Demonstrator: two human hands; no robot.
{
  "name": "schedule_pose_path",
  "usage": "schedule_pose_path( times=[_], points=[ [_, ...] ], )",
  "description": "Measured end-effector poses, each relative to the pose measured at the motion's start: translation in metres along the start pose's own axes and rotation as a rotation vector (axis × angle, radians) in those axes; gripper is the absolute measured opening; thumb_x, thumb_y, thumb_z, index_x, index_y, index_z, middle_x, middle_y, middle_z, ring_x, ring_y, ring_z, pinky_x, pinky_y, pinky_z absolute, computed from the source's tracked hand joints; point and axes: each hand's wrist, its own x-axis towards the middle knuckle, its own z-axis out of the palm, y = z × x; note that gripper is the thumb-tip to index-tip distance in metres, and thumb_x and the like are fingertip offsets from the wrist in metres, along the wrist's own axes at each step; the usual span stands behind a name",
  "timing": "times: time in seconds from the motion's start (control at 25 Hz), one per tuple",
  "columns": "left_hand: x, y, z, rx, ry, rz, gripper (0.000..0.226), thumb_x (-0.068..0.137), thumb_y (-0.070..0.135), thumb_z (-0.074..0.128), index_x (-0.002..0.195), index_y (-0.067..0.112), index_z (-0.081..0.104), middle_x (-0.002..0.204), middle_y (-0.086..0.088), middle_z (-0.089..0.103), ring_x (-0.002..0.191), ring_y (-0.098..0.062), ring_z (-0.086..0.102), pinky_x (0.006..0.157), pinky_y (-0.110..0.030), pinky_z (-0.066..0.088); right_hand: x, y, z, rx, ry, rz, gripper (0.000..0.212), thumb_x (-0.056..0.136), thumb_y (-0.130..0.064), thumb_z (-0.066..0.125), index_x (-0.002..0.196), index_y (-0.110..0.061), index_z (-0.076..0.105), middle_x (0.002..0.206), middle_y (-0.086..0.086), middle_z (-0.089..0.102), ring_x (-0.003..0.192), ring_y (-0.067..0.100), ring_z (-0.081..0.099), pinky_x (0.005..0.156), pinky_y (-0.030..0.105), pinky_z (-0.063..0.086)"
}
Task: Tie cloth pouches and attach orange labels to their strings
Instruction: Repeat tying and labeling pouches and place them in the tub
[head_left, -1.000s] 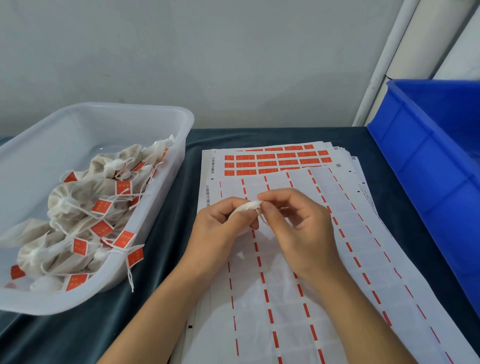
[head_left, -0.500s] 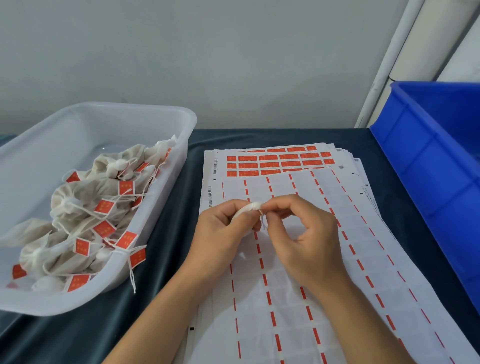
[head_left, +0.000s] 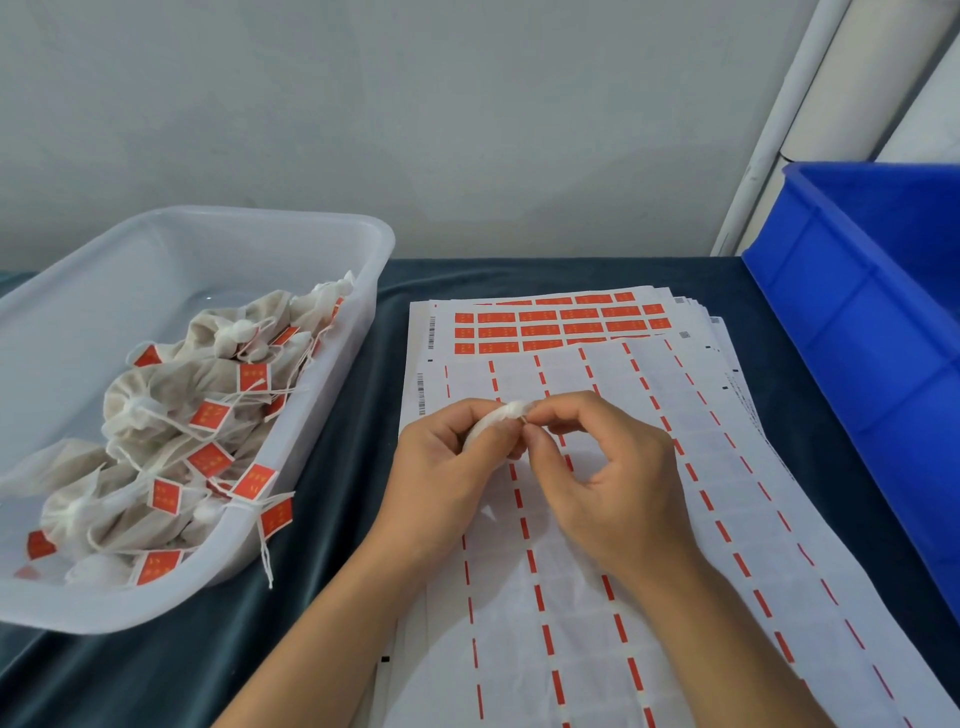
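The left hand (head_left: 441, 467) grips a small, soft white cloth pouch (head_left: 493, 421) while the right hand (head_left: 597, 467) pinches its gathered neck, above peeled label sheets (head_left: 597, 571). Left of the grip, a translucent plastic tub (head_left: 78, 603) holds tied pouches (head_left: 171, 415) with orange labels (head_left: 210, 415); right stands a blue crate (head_left: 857, 338)

A table covered in dark teal cloth (head_left: 332, 597) fills the lower frame. At the left on it sits a translucent white plastic tub (head_left: 291, 467) (its near corner toward the bottom left). In the centre and lower right a stack of label sheets (head_left: 597, 597) lies flat on the cloth, fanned slightly at the far edge. At the right edge stands a blue plastic crate (head_left: 857, 374), just beside the sheets.
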Motion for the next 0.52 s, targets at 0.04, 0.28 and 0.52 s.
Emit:
schedule_pose_path(
  times=[0.04, 0.28, 0.52],
  points=[
    [0.0001, -0.0001, -0.0004, 0.004, 0.000, 0.000, 0.019, 0.103, 0.031, 0.065, 0.095, 0.024, 0.082, 0.095, 0.001, 0.080, 0.094, -0.017, 0.076, 0.082, -0.020, 0.059, -0.0003, 0.0002, 0.0006, -0.005, -0.005, 0.003, 0.021, 0.093, -0.032, 0.067, 0.109, -0.019, 0.072, 0.102, -0.011, 0.073, 0.097, 0.003, 0.068, 0.086, 0.010, 0.053],
    [0.0001, -0.0007, -0.0003, 0.050, -0.007, -0.002, 0.020, 0.103, 0.033, 0.065, 0.095, 0.027, 0.081, 0.094, 0.002, 0.080, 0.093, -0.018, 0.076, 0.086, -0.029, 0.063, -0.0004, 0.0024, 0.0010, -0.109, -0.023, -0.013, 0.026, 0.095, -0.038, 0.061, 0.109, -0.019, 0.071, 0.104, -0.006, 0.074, 0.095, 0.003, 0.067, 0.087, 0.007, 0.051],
    [0.0002, -0.0042, 0.0028, 0.151, 0.018, 0.011, 0.020, 0.103, 0.035, 0.066, 0.091, 0.029, 0.080, 0.086, 0.002, 0.078, 0.084, -0.022, 0.075, 0.078, -0.040, 0.063, -0.0001, 0.0034, 0.0073, -0.297, -0.043, -0.026, 0.019, 0.095, -0.034, 0.056, 0.102, -0.018, 0.064, 0.097, -0.002, 0.070, 0.084, 0.005, 0.060, 0.077, 0.005, 0.041]
  ],
)
